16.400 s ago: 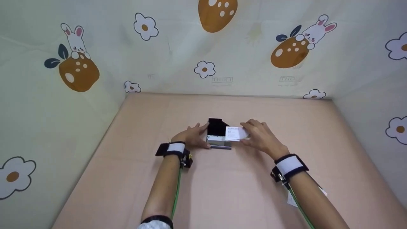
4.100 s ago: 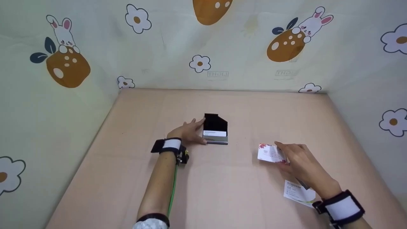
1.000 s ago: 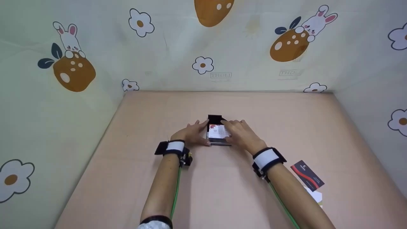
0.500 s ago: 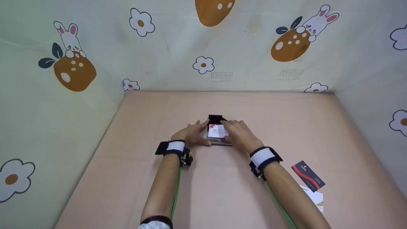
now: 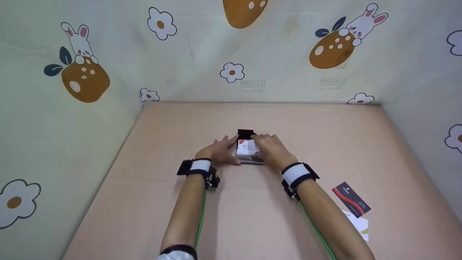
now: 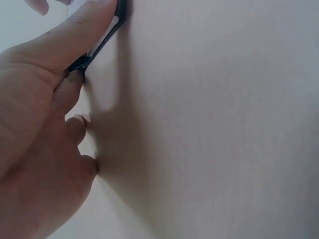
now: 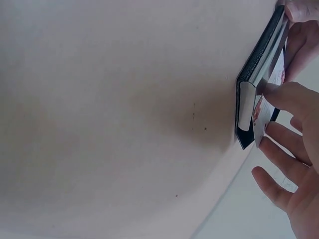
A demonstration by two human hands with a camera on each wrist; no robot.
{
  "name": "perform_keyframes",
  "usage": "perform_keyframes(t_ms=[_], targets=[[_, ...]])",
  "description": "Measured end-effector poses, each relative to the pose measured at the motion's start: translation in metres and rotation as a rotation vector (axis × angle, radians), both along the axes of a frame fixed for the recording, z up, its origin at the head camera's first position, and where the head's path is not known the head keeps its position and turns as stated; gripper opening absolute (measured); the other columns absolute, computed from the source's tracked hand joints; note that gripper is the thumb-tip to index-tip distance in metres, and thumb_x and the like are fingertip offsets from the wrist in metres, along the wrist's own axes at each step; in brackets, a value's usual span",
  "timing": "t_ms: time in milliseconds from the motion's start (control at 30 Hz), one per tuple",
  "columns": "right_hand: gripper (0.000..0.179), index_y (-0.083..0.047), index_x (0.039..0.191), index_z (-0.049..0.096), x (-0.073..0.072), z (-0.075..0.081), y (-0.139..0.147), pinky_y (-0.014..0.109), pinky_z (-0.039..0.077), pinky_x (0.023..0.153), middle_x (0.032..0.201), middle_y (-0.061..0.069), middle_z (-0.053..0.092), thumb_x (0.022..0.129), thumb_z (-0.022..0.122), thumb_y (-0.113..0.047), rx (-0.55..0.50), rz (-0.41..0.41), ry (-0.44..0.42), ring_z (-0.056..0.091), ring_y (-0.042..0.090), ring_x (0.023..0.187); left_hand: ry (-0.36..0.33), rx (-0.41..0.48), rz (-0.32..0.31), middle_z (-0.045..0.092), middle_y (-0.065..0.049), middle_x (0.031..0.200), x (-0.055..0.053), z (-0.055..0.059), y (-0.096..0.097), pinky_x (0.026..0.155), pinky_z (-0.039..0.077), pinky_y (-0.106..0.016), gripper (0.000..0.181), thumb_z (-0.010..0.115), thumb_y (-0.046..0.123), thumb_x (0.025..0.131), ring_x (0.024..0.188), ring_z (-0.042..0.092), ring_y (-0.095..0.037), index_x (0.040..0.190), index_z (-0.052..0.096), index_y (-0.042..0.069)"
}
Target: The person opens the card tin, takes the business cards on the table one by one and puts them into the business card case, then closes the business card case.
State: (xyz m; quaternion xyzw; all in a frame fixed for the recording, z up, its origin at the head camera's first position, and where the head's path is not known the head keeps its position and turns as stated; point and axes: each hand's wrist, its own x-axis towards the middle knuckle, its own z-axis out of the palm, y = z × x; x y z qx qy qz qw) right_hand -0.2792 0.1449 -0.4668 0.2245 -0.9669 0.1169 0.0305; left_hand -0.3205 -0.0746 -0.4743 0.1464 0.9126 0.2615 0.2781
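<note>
A business card case (image 5: 245, 133) with a black flap and a shiny front pocket lies unfolded at mid-table. My left hand (image 5: 218, 151) holds its left edge between thumb and index finger; the left wrist view shows the case (image 6: 107, 35) at the top. Between the thumb and fingers of my right hand (image 5: 275, 151) is a white business card (image 5: 245, 146) with red flowers at its corner. That card lies over the case, just above the pocket. In the right wrist view, the card (image 7: 257, 119) runs along the open case (image 7: 259, 57); whether its edge is inside the pocket, I cannot tell.
A dark card with a red stripe (image 5: 351, 199) lies right of my right forearm. It partly covers a white card (image 5: 362, 225), which the forearm also hides in part. A patterned cloth wall (image 5: 196, 54) rises behind the pinkish table (image 5: 144, 202).
The flowered card was in my right hand at the right about four seconds ago; now it lies over the case. Within the last second it shifted only slightly. My left hand stayed at the case.
</note>
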Motion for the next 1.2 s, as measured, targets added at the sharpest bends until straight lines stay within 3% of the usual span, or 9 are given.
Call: perform_keyframes(t_ms=[167,333,567,900,1200], targets=[[0.054,0.0,0.139,0.055,-0.003,0.001,0.001,0.053,0.049,0.107,0.131,0.023,0.065,0.09,0.073,-0.012,-0.018,-0.01,-0.032,0.063,0.039,0.121,0.014,0.0,-0.022,-0.001,-0.011,0.17,-0.002,0.002,0.002,0.122,0.003,-0.069,0.107,0.081,0.049,0.08,0.153,-0.004,-0.05,0.159,0.01,0.041],[0.039,-0.004,0.128,0.067,-0.004,0.001,0.003,0.047,0.053,0.104,0.127,0.019,0.068,0.089,0.072,-0.004,-0.104,-0.006,-0.067,0.065,0.036,0.118,0.029,0.003,-0.041,0.0,-0.012,0.17,-0.003,0.003,0.003,0.122,0.003,-0.069,0.107,0.081,0.048,0.08,0.153,-0.005,-0.05,0.16,0.01,0.04],[0.027,-0.008,0.117,0.075,-0.001,-0.003,0.003,0.045,0.051,0.107,0.132,0.019,0.064,0.091,0.069,-0.002,-0.117,-0.018,-0.097,0.061,0.037,0.124,0.019,-0.013,-0.02,0.0,-0.011,0.17,-0.003,0.003,0.004,0.122,0.004,-0.069,0.106,0.08,0.05,0.079,0.154,-0.005,-0.049,0.159,0.011,0.043],[0.051,-0.01,0.134,0.063,0.012,-0.013,0.001,0.048,0.043,0.114,0.151,0.022,0.049,0.091,0.05,0.015,-0.043,-0.021,-0.124,0.051,0.043,0.136,0.017,-0.013,0.004,0.001,-0.008,0.17,0.0,0.003,0.002,0.121,0.004,-0.071,0.104,0.081,0.049,0.079,0.154,-0.004,-0.047,0.158,0.013,0.045],[0.049,-0.007,0.135,0.061,0.022,-0.014,-0.003,0.05,0.048,0.109,0.148,0.025,0.051,0.09,0.058,0.012,-0.002,0.024,-0.092,0.057,0.046,0.128,0.011,-0.007,0.017,0.002,-0.007,0.171,0.003,0.003,-0.001,0.122,0.004,-0.069,0.104,0.081,0.049,0.079,0.155,-0.004,-0.045,0.158,0.014,0.047]])
